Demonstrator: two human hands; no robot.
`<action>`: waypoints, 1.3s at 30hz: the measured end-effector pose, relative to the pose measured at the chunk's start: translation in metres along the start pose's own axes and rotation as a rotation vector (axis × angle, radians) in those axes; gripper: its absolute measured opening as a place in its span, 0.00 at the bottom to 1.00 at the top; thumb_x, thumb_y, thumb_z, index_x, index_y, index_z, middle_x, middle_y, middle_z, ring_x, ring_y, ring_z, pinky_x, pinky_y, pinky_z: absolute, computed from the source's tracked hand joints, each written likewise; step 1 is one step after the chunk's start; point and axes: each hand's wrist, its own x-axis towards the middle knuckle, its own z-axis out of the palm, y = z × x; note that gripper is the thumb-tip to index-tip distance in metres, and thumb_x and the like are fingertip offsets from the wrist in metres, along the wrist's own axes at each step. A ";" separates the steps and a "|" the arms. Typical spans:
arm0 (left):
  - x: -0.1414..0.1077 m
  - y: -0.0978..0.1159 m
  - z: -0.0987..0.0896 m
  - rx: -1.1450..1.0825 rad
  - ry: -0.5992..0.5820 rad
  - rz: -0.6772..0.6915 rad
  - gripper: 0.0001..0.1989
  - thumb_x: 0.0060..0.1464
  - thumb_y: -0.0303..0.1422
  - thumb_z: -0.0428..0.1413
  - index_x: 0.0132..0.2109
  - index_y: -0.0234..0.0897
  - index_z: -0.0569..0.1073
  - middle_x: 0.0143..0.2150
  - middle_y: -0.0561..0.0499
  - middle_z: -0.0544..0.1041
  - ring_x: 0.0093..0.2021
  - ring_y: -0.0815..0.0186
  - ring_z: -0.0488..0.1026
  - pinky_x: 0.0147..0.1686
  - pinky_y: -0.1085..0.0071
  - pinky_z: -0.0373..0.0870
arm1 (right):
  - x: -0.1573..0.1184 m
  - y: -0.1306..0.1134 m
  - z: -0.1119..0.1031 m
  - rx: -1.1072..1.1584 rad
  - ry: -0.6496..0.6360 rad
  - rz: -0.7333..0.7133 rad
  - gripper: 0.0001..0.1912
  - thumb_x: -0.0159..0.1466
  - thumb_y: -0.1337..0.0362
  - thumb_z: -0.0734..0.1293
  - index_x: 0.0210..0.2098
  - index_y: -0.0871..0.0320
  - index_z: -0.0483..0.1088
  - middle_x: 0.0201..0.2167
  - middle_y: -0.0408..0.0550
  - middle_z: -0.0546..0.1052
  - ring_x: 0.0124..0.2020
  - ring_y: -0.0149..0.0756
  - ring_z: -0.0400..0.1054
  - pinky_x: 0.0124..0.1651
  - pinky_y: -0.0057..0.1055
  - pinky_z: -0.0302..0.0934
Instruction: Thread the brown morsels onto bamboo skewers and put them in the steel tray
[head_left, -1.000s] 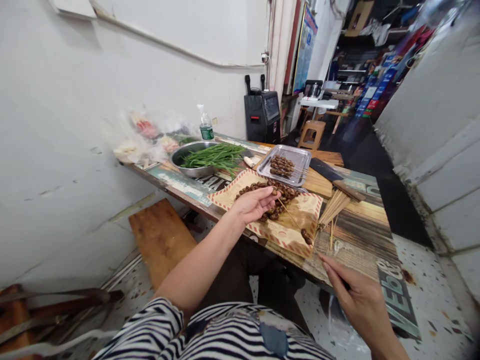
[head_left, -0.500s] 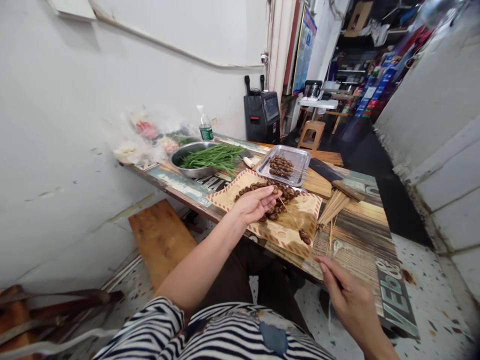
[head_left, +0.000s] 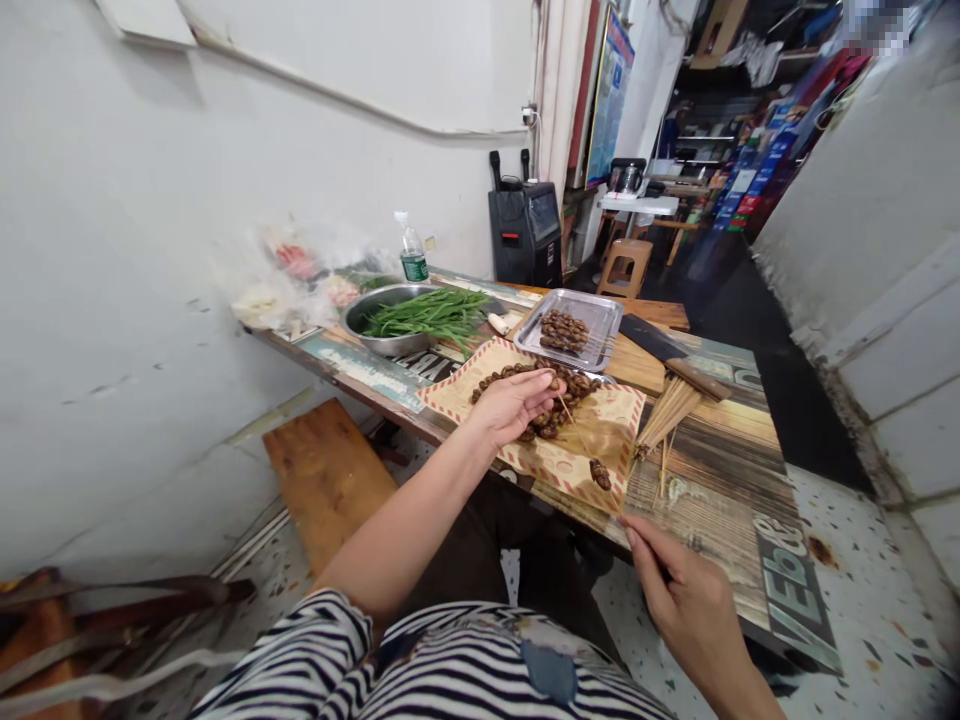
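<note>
My left hand (head_left: 517,408) is above a pile of brown silkworm pupae (head_left: 581,383), its thumb and fingers pinching one pupa at the tip of a thin wooden skewer (head_left: 568,413). Lower down the same skewer sit dark brown pupae (head_left: 600,475), threaded close together. My right hand (head_left: 682,590) is closed on the skewer's other end, just off the table's near edge. Under the pile lies a patterned paper sheet (head_left: 450,392) with a striped border. Finished skewers of pupae (head_left: 564,331) lie side by side on a metal tray (head_left: 600,305) behind it.
Bare skewers (head_left: 670,410) lie in a bundle right of the paper, beside a cleaver (head_left: 652,340) on a wooden board (head_left: 637,368). Green vegetables (head_left: 427,313) fill a metal bowl (head_left: 397,347) at left. A bottle (head_left: 412,255) and plastic bags (head_left: 281,290) stand farther back.
My right hand has shifted slightly left, and the skewer with its threaded pupae has moved left toward my left hand. The left hand stays nearly in place, still pinching a pupa.
</note>
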 end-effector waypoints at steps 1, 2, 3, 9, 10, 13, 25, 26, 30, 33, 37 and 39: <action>0.000 0.000 0.000 0.004 -0.004 0.010 0.05 0.49 0.23 0.54 0.36 0.30 0.73 0.32 0.46 0.77 0.33 0.70 0.74 0.32 0.77 0.67 | 0.000 0.000 0.000 -0.009 0.008 -0.005 0.12 0.62 0.67 0.60 0.42 0.59 0.71 0.35 0.48 0.78 0.33 0.33 0.74 0.36 0.25 0.69; 0.000 -0.001 0.000 0.008 -0.006 0.014 0.05 0.49 0.23 0.55 0.36 0.30 0.72 0.32 0.46 0.76 0.33 0.70 0.74 0.32 0.77 0.67 | 0.001 0.001 0.001 -0.020 0.022 -0.010 0.11 0.62 0.66 0.60 0.41 0.59 0.72 0.35 0.48 0.78 0.33 0.33 0.74 0.35 0.25 0.69; 0.000 -0.001 0.000 0.012 -0.010 0.015 0.05 0.49 0.23 0.55 0.36 0.30 0.72 0.32 0.46 0.76 0.34 0.70 0.74 0.32 0.77 0.67 | 0.001 0.001 0.001 -0.030 0.035 -0.010 0.11 0.61 0.66 0.60 0.40 0.59 0.72 0.34 0.48 0.78 0.32 0.33 0.74 0.35 0.25 0.69; 0.001 -0.001 -0.002 0.021 -0.011 0.005 0.06 0.49 0.23 0.55 0.37 0.29 0.72 0.32 0.46 0.76 0.33 0.69 0.74 0.32 0.76 0.67 | -0.002 0.006 0.005 -0.019 0.048 0.039 0.10 0.61 0.65 0.62 0.39 0.58 0.72 0.35 0.48 0.78 0.34 0.34 0.74 0.38 0.27 0.68; 0.001 -0.001 -0.001 0.023 -0.011 0.005 0.06 0.49 0.23 0.55 0.37 0.29 0.72 0.32 0.45 0.76 0.33 0.69 0.74 0.32 0.76 0.67 | -0.002 0.006 0.006 -0.006 0.046 0.048 0.10 0.61 0.65 0.62 0.39 0.58 0.72 0.35 0.48 0.78 0.34 0.34 0.74 0.38 0.27 0.67; 0.002 -0.002 0.000 0.031 -0.009 0.019 0.07 0.48 0.23 0.55 0.38 0.30 0.72 0.32 0.45 0.76 0.33 0.69 0.74 0.31 0.76 0.67 | 0.001 0.003 0.008 0.098 -0.016 0.112 0.11 0.62 0.64 0.59 0.40 0.59 0.71 0.30 0.47 0.78 0.30 0.33 0.73 0.32 0.25 0.66; 0.004 -0.003 0.001 0.023 0.012 0.039 0.09 0.47 0.22 0.56 0.39 0.30 0.71 0.31 0.47 0.76 0.34 0.68 0.75 0.30 0.77 0.67 | 0.016 -0.006 0.023 0.870 -0.269 0.725 0.19 0.61 0.53 0.60 0.42 0.62 0.66 0.12 0.34 0.58 0.12 0.20 0.46 0.15 0.20 0.40; 0.004 -0.003 0.001 0.029 0.013 0.044 0.09 0.48 0.22 0.56 0.39 0.30 0.71 0.31 0.47 0.76 0.34 0.68 0.75 0.30 0.77 0.67 | 0.016 -0.006 0.025 0.845 -0.247 0.710 0.18 0.61 0.53 0.61 0.41 0.61 0.67 0.13 0.34 0.59 0.13 0.21 0.48 0.16 0.20 0.41; 0.004 -0.007 0.002 0.048 0.023 0.093 0.11 0.47 0.23 0.56 0.41 0.30 0.71 0.31 0.46 0.76 0.33 0.69 0.75 0.31 0.77 0.67 | 0.016 -0.004 0.029 0.587 -0.134 0.549 0.14 0.60 0.56 0.61 0.37 0.61 0.69 0.15 0.39 0.64 0.17 0.25 0.57 0.22 0.23 0.51; 0.005 -0.008 0.003 0.035 0.031 0.122 0.12 0.46 0.23 0.57 0.41 0.30 0.71 0.32 0.46 0.76 0.33 0.69 0.75 0.32 0.77 0.67 | 0.016 -0.003 0.032 0.436 -0.077 0.449 0.14 0.61 0.57 0.60 0.38 0.60 0.70 0.15 0.39 0.65 0.18 0.27 0.59 0.24 0.25 0.54; 0.004 -0.002 0.000 0.018 -0.001 0.108 0.12 0.46 0.24 0.58 0.41 0.31 0.71 0.32 0.46 0.76 0.35 0.67 0.75 0.32 0.76 0.68 | 0.018 0.000 0.036 0.536 -0.138 0.473 0.16 0.62 0.56 0.58 0.42 0.61 0.69 0.15 0.38 0.61 0.17 0.26 0.54 0.21 0.24 0.49; 0.003 0.002 -0.001 0.007 -0.012 0.094 0.12 0.47 0.27 0.58 0.42 0.33 0.71 0.32 0.46 0.76 0.34 0.67 0.75 0.31 0.76 0.68 | 0.018 0.003 0.037 0.598 -0.152 0.506 0.17 0.62 0.56 0.58 0.43 0.61 0.68 0.15 0.37 0.60 0.17 0.26 0.53 0.20 0.23 0.48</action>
